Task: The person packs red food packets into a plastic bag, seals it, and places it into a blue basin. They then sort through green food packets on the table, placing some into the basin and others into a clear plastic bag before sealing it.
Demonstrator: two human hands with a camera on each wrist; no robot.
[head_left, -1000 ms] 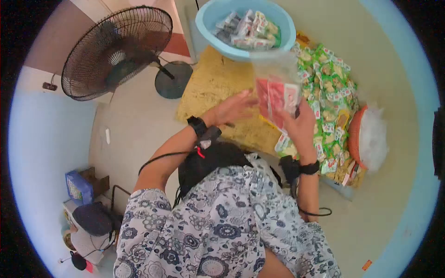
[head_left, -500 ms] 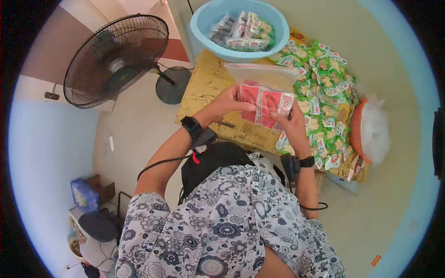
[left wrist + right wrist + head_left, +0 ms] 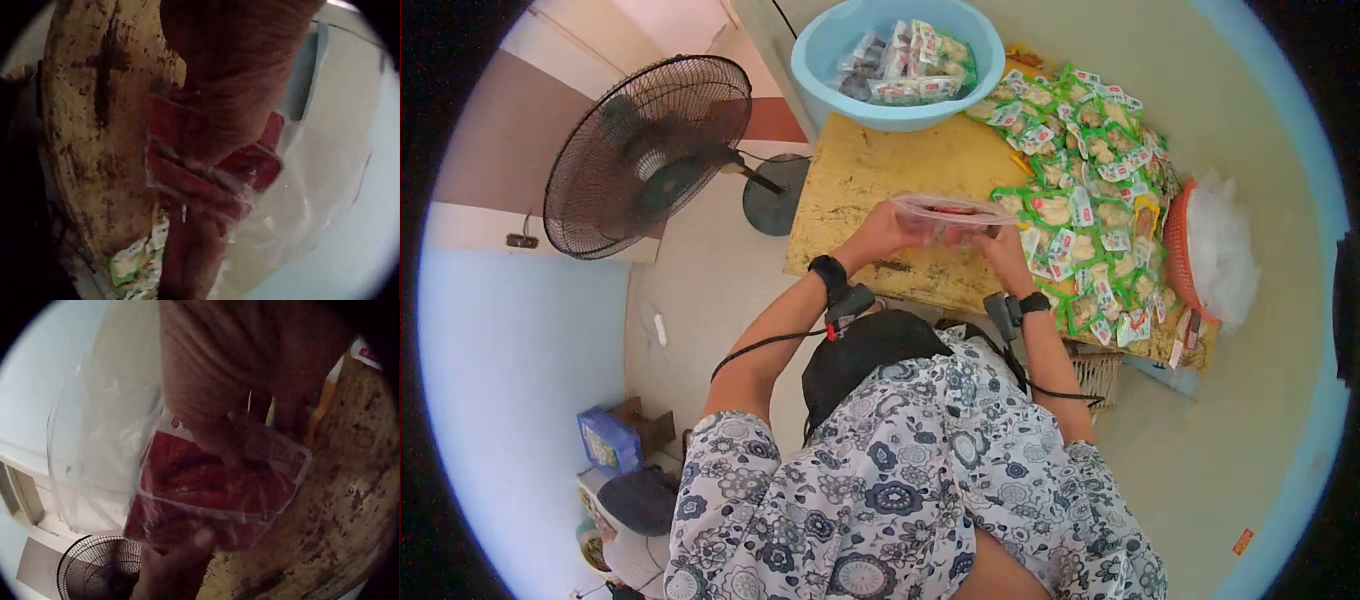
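Between my two hands is a clear plastic bag (image 3: 956,209) with red packets (image 3: 200,478) inside, held over the worn yellow table. My left hand (image 3: 882,235) grips its left side and my right hand (image 3: 1004,256) grips the right. In the head view the bag's top edge faces up toward me, so the packets are mostly hidden. Both wrist views show thumbs pressed on the red packets through the plastic. The bag's loose clear upper part (image 3: 94,450) stretches beyond the packets.
Many green-edged food packets (image 3: 1090,210) cover the right of the yellow table (image 3: 880,170). A light blue basin (image 3: 820,90) holding more packets stands at the back. An orange basket (image 3: 1178,250) with clear plastic bags sits at the far right. A black fan (image 3: 650,160) stands left.
The left hand came to the bag and took hold of its left side. The bag then tilted from showing its red front to showing its top edge, and came slightly nearer.
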